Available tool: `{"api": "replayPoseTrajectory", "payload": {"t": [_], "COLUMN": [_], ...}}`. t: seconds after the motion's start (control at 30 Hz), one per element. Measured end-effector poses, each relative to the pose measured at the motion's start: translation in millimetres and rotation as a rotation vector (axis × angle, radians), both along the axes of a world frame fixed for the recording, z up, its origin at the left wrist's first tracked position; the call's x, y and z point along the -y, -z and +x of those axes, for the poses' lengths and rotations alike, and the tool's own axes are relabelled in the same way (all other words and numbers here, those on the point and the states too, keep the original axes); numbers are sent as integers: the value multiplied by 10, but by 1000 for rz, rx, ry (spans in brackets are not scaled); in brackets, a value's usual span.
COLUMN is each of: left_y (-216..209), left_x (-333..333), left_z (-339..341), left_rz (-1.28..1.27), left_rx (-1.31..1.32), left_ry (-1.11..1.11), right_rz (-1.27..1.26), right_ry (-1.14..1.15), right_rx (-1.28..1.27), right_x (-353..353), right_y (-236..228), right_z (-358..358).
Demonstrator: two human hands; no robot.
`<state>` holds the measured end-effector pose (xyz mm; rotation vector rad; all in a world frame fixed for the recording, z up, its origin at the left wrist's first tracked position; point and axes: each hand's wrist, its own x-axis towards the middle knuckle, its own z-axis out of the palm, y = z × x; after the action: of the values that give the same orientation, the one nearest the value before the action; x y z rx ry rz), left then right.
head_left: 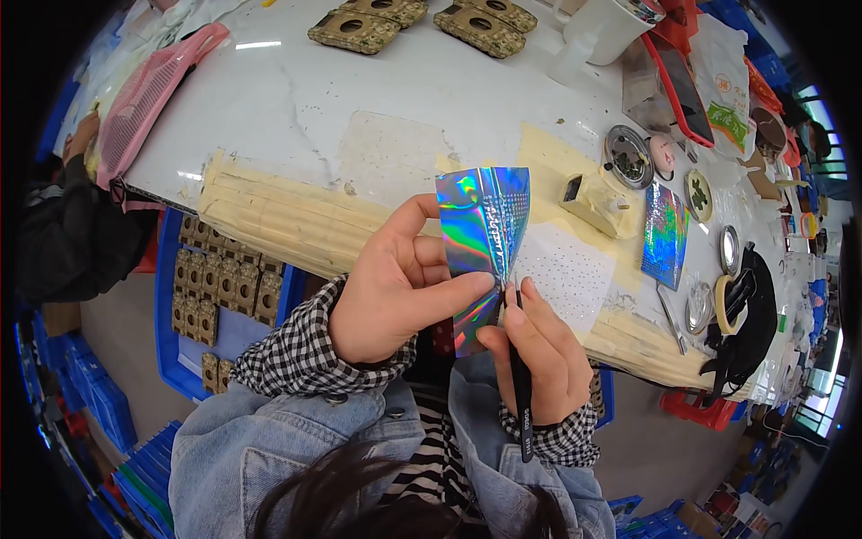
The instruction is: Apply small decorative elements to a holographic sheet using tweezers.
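Note:
A shiny holographic sheet (469, 225), rainbow coloured and creased down its middle, is pinched between the thumb and fingers of my left hand (377, 287). It stands raised above the front edge of the table. My right hand (552, 364) is closed around black tweezers (522, 395), whose tips meet the sheet close to my left thumb. What the tips grip, if anything, is too small to make out. Just beyond my right hand lies a white paper (570, 274) scattered with tiny dots.
Camouflage-patterned cases (355, 31) sit at the back of the white table (296, 99). To the right are a beige block (597, 207), a round metal dish (628, 157), another holographic sheet (664, 238) and a red-edged phone (678, 90). A blue tray (166, 310) holds more cases below left. Another person's sleeve (85, 234) shows far left.

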<state>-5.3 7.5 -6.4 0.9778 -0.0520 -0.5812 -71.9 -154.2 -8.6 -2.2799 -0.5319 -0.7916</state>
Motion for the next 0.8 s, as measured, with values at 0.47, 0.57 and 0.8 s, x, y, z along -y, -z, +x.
{"api": "replayPoseTrajectory", "payload": {"t": [0.47, 0.57, 0.8], "left_y": [-15, 7, 8], "left_x": [-29, -23, -16], "left_z": [-12, -12, -20], "left_rz": [-40, -41, -56], "left_rx": [-10, 0, -33], "left_ry": [15, 10, 4], "right_rz": [-24, -45, -156], "right_ry": [-37, -37, -64], "right_rx": [20, 30, -11], "right_x": [-4, 2, 62], "right_y": [-22, -1, -18], "right_z": [4, 14, -39]}}
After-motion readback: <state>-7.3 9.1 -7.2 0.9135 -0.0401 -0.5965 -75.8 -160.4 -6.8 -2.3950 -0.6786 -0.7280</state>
